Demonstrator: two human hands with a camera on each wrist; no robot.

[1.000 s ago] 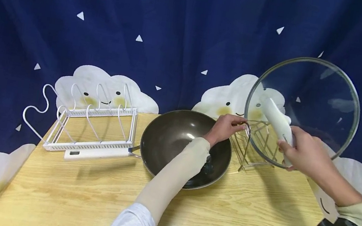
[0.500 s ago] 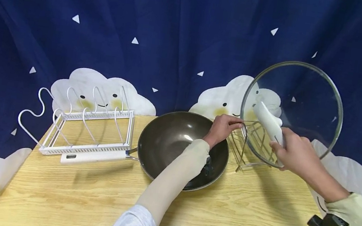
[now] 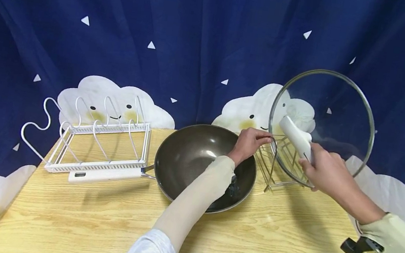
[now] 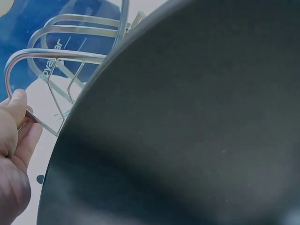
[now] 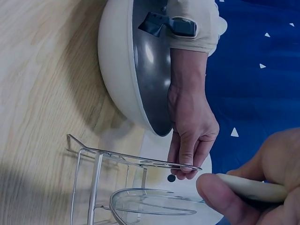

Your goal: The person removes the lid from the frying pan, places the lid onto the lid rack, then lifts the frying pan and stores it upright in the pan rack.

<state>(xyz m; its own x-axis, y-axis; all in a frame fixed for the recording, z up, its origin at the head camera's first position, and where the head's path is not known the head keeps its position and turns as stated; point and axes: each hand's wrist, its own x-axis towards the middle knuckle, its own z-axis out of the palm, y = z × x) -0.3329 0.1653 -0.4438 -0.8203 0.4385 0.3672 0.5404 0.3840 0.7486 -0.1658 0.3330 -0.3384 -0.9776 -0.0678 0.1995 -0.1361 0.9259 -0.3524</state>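
Glass lid [image 3: 328, 118] stands tilted above the steel wire rack [image 3: 282, 163] at the far right of the desk [image 3: 267, 248], its lower rim down among the rack's wires. Gripping its white handle [image 3: 296, 137] is the right hand [image 3: 326, 172]. Just left, the left hand [image 3: 248, 144] pinches the rack's top wire, reaching over the dark wok [image 3: 197, 160]. Far left stands a white rack [image 3: 102, 147].

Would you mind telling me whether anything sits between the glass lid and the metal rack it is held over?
Nothing visible blocks it. The right hand holds the glass lid just above the metal rack; the left hand only grips the rack's near-side wire.
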